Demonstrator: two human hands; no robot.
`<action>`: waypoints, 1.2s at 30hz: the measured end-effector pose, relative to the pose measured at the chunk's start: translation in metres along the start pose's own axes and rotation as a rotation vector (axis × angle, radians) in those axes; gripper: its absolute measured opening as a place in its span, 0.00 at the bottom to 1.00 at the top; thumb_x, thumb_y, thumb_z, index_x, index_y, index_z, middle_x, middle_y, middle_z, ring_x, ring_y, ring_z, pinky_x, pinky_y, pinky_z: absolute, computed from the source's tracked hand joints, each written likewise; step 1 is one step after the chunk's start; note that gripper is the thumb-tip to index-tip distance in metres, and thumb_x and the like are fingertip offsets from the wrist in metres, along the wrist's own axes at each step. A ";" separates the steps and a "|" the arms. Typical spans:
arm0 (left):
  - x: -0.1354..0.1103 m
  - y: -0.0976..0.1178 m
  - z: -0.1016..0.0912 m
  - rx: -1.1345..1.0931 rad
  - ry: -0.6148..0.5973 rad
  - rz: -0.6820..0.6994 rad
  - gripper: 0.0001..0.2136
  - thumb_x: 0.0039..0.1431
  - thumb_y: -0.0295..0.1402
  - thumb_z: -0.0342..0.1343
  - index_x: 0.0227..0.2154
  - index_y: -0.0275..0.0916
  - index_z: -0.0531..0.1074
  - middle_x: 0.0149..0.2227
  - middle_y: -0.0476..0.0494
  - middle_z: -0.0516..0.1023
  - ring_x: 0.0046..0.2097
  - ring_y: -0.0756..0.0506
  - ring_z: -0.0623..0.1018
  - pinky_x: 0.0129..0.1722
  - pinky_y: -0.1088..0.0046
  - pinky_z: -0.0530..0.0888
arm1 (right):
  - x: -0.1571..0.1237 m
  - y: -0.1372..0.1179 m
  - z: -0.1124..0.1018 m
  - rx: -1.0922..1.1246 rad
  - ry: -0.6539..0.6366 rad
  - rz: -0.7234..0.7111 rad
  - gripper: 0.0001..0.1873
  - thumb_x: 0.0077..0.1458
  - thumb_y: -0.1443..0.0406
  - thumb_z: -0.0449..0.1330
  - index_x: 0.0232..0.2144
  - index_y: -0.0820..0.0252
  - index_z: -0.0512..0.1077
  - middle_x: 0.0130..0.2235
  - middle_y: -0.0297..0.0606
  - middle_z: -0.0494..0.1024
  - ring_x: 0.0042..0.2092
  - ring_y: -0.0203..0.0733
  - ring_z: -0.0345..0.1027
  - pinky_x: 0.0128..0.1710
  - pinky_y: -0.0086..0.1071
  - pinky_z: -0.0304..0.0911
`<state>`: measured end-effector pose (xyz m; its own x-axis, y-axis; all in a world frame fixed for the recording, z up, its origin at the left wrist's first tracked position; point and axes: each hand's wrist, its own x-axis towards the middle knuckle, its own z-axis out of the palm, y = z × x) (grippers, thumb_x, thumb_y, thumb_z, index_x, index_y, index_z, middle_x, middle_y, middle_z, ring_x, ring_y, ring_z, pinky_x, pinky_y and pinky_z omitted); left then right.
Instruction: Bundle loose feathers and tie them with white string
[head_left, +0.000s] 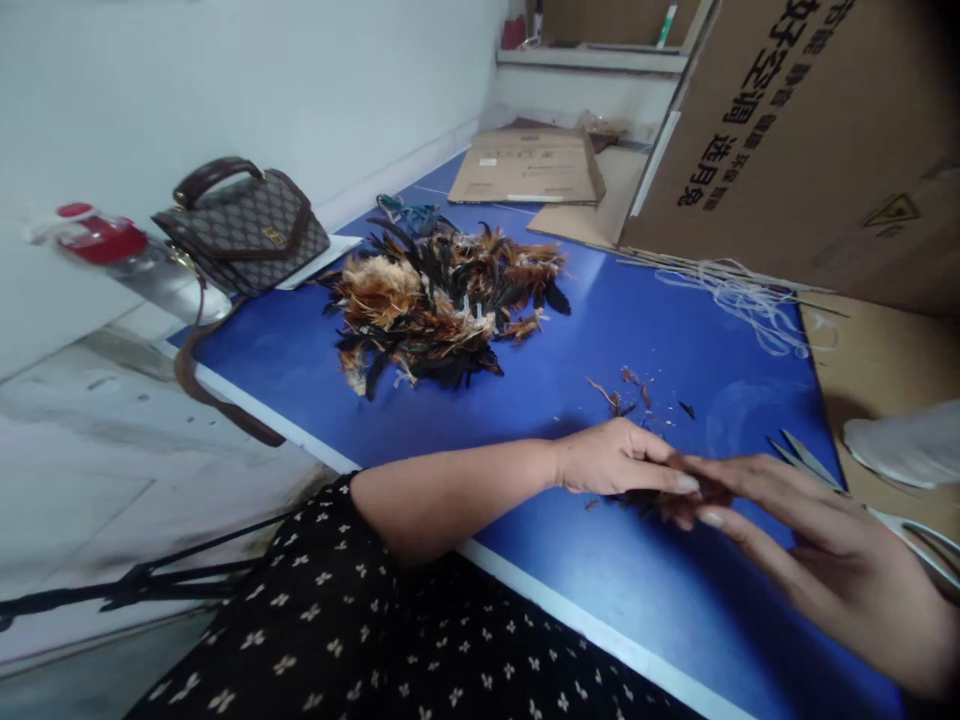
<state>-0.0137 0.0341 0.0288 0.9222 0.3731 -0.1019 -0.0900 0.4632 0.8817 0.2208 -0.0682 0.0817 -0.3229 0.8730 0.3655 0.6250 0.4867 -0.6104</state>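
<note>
Low over the front right of the blue table, my left hand (619,458) is closed with its thumb pressed on a small bunch of dark brown feathers (643,502). My right hand (817,540) reaches in from the right and pinches the same bunch between thumb and fingers. Most of the bunch is hidden by the fingers. Loose feather scraps (616,402) lie just beyond my left hand. Partly behind my right hand is a pair of scissors (806,460), its blades apart. A large heap of brown and black feathers (442,300) rests farther back on the left.
White string (750,300) lies beside thin sticks at the foot of a big cardboard box (795,150). A pale roll-like object (907,445) is at the right. Flat cardboard (525,165) lies at the back. A handbag (255,225) and a red-capped bottle (142,260) stand left.
</note>
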 end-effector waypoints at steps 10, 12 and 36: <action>-0.010 -0.007 0.000 0.022 0.016 -0.002 0.23 0.60 0.51 0.79 0.36 0.33 0.85 0.29 0.42 0.85 0.34 0.47 0.86 0.37 0.72 0.79 | 0.015 -0.003 0.017 0.222 0.014 0.022 0.10 0.75 0.62 0.67 0.38 0.52 0.85 0.36 0.38 0.88 0.36 0.41 0.83 0.41 0.35 0.82; -0.009 -0.008 0.005 -0.004 0.031 -0.021 0.25 0.59 0.54 0.79 0.35 0.33 0.84 0.27 0.45 0.83 0.32 0.47 0.85 0.39 0.69 0.81 | 0.011 -0.001 0.025 0.201 0.090 0.025 0.12 0.75 0.62 0.66 0.36 0.53 0.83 0.34 0.37 0.86 0.36 0.41 0.81 0.41 0.35 0.80; -0.012 -0.002 0.005 0.860 0.475 0.404 0.17 0.76 0.33 0.54 0.28 0.41 0.77 0.29 0.46 0.82 0.35 0.47 0.80 0.41 0.70 0.75 | -0.044 0.077 -0.035 -0.472 0.348 0.231 0.10 0.74 0.58 0.67 0.47 0.53 0.87 0.45 0.43 0.90 0.45 0.47 0.84 0.48 0.40 0.77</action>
<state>-0.0230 0.0243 0.0304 0.6248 0.7342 0.2656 0.1106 -0.4200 0.9008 0.3078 -0.0696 0.0428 0.0580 0.8539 0.5172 0.9231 0.1514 -0.3536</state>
